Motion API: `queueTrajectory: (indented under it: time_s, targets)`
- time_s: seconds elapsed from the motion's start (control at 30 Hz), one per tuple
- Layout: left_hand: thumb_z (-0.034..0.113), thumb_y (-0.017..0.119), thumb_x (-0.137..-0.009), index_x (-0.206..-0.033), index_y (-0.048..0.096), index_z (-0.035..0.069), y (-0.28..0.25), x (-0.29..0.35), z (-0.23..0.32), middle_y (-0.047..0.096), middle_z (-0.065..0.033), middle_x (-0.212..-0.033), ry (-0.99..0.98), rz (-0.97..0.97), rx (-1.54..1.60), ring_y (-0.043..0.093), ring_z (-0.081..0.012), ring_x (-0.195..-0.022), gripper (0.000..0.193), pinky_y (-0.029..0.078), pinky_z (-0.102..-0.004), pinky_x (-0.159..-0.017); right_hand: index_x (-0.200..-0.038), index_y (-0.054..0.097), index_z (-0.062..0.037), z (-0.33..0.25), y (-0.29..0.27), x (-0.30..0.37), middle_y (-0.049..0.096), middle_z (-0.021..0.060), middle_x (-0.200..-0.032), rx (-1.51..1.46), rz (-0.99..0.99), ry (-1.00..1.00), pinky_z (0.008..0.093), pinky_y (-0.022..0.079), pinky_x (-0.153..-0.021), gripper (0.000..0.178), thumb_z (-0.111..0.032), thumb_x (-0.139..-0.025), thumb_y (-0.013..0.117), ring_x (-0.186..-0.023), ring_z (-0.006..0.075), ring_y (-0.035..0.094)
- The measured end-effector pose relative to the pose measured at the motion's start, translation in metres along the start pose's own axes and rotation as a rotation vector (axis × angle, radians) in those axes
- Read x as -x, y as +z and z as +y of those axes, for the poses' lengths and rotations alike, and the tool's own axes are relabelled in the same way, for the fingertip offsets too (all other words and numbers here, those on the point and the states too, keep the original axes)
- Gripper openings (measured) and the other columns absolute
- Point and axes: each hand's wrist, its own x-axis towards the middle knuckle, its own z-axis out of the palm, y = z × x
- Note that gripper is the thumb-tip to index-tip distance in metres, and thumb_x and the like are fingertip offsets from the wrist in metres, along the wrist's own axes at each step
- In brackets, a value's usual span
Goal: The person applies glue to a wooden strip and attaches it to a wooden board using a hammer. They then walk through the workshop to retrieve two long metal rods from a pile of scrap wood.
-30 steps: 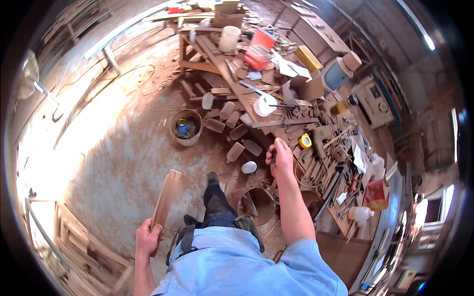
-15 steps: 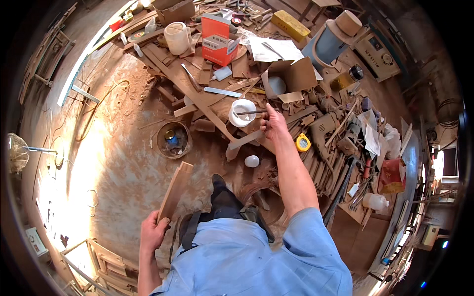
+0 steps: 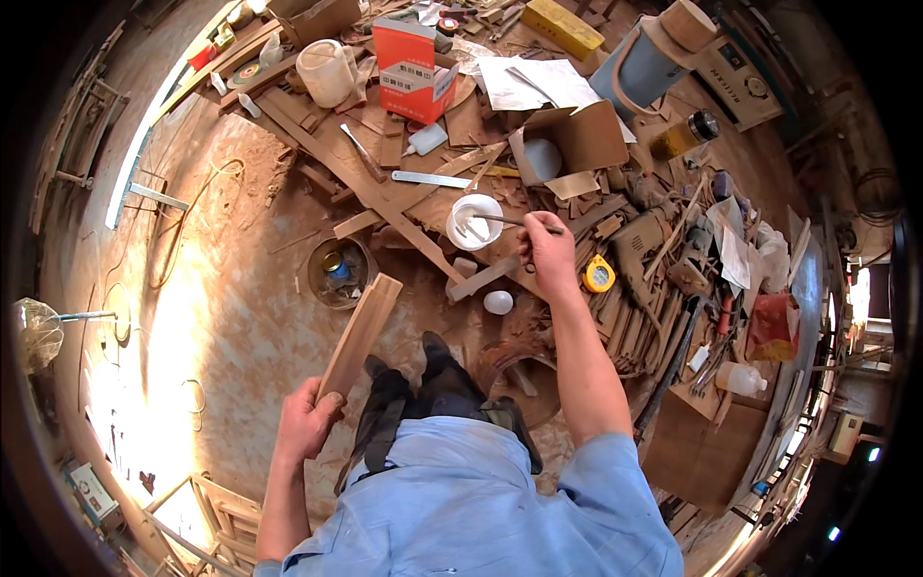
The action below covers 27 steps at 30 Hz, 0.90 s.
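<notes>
A flat wooden board (image 3: 362, 329) points up and away from my left hand (image 3: 310, 419), whose fingers are closed round its lower end. My right hand (image 3: 549, 255) grips a thin dark stick (image 3: 505, 220) whose far end reaches into a small white tub (image 3: 465, 209). White stuff shows inside the tub, which stands at the near edge of the cluttered bench. Just below the tub lies a round white lid or cap (image 3: 498, 302). To the right of my right hand is a yellow tape measure (image 3: 598, 276).
A red and white box (image 3: 409, 72), a cream jug (image 3: 325, 74) and a steel ruler (image 3: 430, 180) lie farther back. An opened cardboard box (image 3: 586, 144) sits right of the tub. On the floor stands a round bucket (image 3: 317, 279) holding a can. A power drill (image 3: 642, 236) is at right.
The board in my left hand has risen and moved slightly right. My right hand has shifted a little right and down, the stick still in the tub.
</notes>
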Motion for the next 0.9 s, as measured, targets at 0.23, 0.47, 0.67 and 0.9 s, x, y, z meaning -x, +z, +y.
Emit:
queueTrajectory:
  time_s: [0.23,0.47,0.67,0.9]
  targets:
    - [0.020,0.060,-0.087,-0.108,0.060,-0.001,0.001,-0.002,0.034,0.065,-0.0069,-0.082,-0.026,0.006,0.065,0.061,-0.0126,-0.070,0.030,0.051,-0.0280,-0.065,-0.097,0.052,-0.0084,0.028,-0.009,-0.013,0.063,0.0072,-0.070,-0.359,0.089,0.245,0.0254,0.041,-0.038,0.029,-0.037,-0.096,0.055,-0.050,0.0152,0.057]
    - [0.019,0.059,-0.088,-0.109,0.058,-0.001,0.003,-0.005,0.026,0.064,-0.0065,-0.086,-0.007,-0.035,0.094,0.061,-0.0138,-0.073,0.028,0.052,-0.0282,-0.067,-0.094,0.054,-0.0109,-0.013,-0.017,0.013,0.059,0.0030,-0.064,-0.599,0.127,0.234,0.0257,0.036,-0.042,0.039,-0.049,-0.097,0.047,-0.050,0.0139,0.050]
    - [0.021,0.059,-0.090,-0.110,0.060,-0.002,0.012,-0.002,0.035,0.064,-0.0050,-0.083,-0.023,-0.021,0.047,0.060,-0.0116,-0.070,0.030,0.051,-0.0269,-0.065,-0.090,0.058,-0.0073,-0.041,-0.003,0.079,0.059,0.0103,-0.063,-0.573,-0.091,0.096,0.0298,0.042,-0.041,0.023,-0.028,-0.098,0.053,-0.044,0.0202,0.051]
    - [0.022,0.060,-0.090,-0.108,0.060,-0.001,0.016,0.001,0.028,0.064,-0.0044,-0.083,0.016,-0.047,0.085,0.060,-0.0112,-0.070,0.030,0.051,-0.0267,-0.065,-0.094,0.059,-0.0077,-0.035,0.010,0.090,0.062,0.0092,-0.064,-0.455,-0.266,0.018,0.0290,0.041,-0.038,0.024,-0.031,-0.097,0.055,-0.046,0.0189,0.054]
